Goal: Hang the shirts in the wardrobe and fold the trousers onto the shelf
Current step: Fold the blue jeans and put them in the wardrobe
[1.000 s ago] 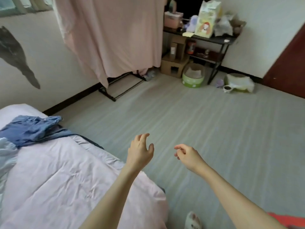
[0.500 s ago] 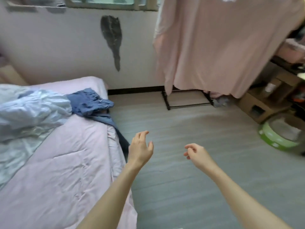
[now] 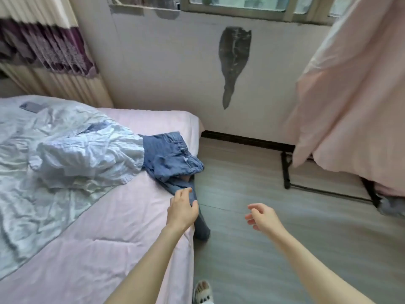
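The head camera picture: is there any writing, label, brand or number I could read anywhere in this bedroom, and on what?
None can be read.
The jeans on the bed: no label legible.
The white shirt: no print shows.
The slipper: only a paw pattern, no words.
The wall: a dark patch, no sign.

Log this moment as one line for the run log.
stage: reaching for trousers | left hand: open, at jeans leg hanging off bed edge | right hand: open, empty, over floor

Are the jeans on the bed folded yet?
No. The jeans lie crumpled at the bed's edge, one leg hanging toward the floor.
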Demonstrator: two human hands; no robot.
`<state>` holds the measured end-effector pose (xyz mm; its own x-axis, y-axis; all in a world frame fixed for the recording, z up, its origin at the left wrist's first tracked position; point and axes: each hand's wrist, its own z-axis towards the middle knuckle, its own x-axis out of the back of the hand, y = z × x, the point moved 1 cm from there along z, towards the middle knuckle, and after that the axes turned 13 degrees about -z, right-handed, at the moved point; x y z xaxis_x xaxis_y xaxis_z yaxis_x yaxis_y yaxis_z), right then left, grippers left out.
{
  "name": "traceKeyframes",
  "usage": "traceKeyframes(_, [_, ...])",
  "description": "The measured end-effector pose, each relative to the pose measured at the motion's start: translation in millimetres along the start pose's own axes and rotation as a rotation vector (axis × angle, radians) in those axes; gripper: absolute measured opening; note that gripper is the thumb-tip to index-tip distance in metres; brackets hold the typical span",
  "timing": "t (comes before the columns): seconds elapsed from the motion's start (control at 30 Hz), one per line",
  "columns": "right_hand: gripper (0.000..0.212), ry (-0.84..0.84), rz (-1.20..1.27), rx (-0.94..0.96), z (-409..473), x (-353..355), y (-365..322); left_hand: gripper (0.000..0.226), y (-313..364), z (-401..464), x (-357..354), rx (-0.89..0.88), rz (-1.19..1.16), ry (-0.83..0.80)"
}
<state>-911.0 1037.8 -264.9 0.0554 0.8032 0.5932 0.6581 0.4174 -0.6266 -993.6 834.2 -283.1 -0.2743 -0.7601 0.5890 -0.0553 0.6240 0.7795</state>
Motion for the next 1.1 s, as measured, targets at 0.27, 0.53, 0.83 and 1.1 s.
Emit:
traceKeyframes(0.27, [0.035,-0.182,0.185,-0.161,169.1,-81.2,-70.0,0.051,-61.2,144.6,17.6,0.206,0.16,0.007])
traceKeyframes(0.53, [0.039,-0.388,0.382,-0.425,326.6,-175.6,-109.4,0.071,-128.0,260.0,-9.7,0.363,0.296,-0.148])
traceKeyframes(0.83, [0.047,-0.552,0.811,-0.745,419.1,-234.6,-141.1,0.074,-173.3,313.9,-37.0,0.5,0.269,-0.291])
traceKeyframes(1.1, [0.02,-0.183,0.294,-0.08,396.2,-186.3,-238.4,0.066,-145.7,304.6,12.4,0.477,-0.126,-0.196])
